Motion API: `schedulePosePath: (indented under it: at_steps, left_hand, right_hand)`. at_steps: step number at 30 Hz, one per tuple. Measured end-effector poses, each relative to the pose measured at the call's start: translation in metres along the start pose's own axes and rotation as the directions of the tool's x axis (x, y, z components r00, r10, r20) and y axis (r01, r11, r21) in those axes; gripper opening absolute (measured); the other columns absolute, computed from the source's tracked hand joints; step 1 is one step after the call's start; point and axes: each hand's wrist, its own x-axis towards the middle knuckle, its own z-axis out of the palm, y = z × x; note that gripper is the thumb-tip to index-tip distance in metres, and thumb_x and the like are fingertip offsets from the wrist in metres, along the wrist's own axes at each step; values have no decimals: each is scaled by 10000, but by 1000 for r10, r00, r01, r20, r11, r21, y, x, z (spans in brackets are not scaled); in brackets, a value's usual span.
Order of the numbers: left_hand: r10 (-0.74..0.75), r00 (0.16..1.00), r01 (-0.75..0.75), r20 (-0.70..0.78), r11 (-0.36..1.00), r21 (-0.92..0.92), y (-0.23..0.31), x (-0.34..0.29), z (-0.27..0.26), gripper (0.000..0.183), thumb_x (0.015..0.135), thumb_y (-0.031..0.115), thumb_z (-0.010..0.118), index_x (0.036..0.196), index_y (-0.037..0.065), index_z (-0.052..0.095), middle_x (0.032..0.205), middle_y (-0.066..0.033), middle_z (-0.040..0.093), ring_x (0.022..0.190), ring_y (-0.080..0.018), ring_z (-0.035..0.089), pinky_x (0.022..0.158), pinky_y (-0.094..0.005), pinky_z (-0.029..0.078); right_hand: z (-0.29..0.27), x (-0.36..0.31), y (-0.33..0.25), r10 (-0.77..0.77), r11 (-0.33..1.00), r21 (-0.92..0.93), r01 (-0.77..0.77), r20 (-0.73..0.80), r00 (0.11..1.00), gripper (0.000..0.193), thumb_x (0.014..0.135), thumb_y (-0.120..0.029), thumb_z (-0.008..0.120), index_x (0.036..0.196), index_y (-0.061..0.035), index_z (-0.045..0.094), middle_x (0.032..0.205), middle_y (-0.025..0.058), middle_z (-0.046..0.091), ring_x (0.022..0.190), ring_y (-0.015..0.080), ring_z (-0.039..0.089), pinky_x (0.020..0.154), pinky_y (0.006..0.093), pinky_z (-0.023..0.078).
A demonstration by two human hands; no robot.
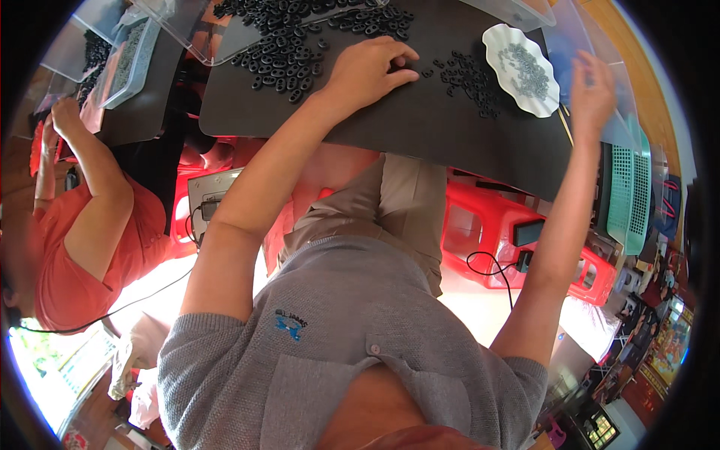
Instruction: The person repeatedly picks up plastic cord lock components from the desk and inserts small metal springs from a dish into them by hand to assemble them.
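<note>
My left hand [369,73] hovers over the dark table, thumb and forefinger apart with nothing visible between them; its other fingers are partly hidden. Just right of its fingertips lies a loose group of small black oval pieces [469,81]. A larger heap of black oval pieces with holes [289,64] spreads on its left. My right hand [592,94] is raised at the clear plastic bin [621,90] on the right, fingers stretched and slightly blurred, holding nothing I can see. Beside it stands a white scalloped dish [495,45] with small grey parts [527,73].
A clear lid-like tray [217,52] lies by the heap. A green basket [628,195] stands at the right, past the table edge. Red stools [480,225] and a black cable [491,262] are below. At the left a co-worker in an orange-red top [112,255] works at another table.
</note>
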Motion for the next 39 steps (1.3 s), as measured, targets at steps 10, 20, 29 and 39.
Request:
schedulePosePath:
  at_steps: [10,20,29,39]
  left_hand:
    - [70,994,-77,82,993,88,11,28,31,150,850,215,703,955,109,688,919,-44,643,861,-246,649,768,-363,523]
    - [221,971,-208,-92,969,133,5,18,34,117,870,165,665,965,102,691,928,-60,654,906,-275,641,793,-389,534]
    - [229,970,-219,-87,970,108,6,16,31,116,873,129,653,978,93,686,948,-58,657,944,-276,629,821,-396,526]
    - [161,984,-158,-75,987,37,4,18,27,132,848,92,678,978,83,692,958,-56,650,916,-254,648,817,-366,537]
  right_hand:
    - [58,-34,-39,132,899,305,-313,493,860,182,846,-80,670,1020,-57,716,902,98,723,804,229,699,761,319,533]
    - [67,-30,-40,104,920,241,-309,610,785,123,841,-114,675,945,-54,702,828,114,707,782,247,684,746,327,518]
    - [69,-37,-25,44,942,262,-209,522,852,115,846,-103,658,941,-38,664,879,116,672,791,259,661,738,349,505]
    - [74,-36,-24,-48,966,240,-101,546,836,117,861,-127,604,892,-20,641,895,138,644,813,322,638,742,378,493]
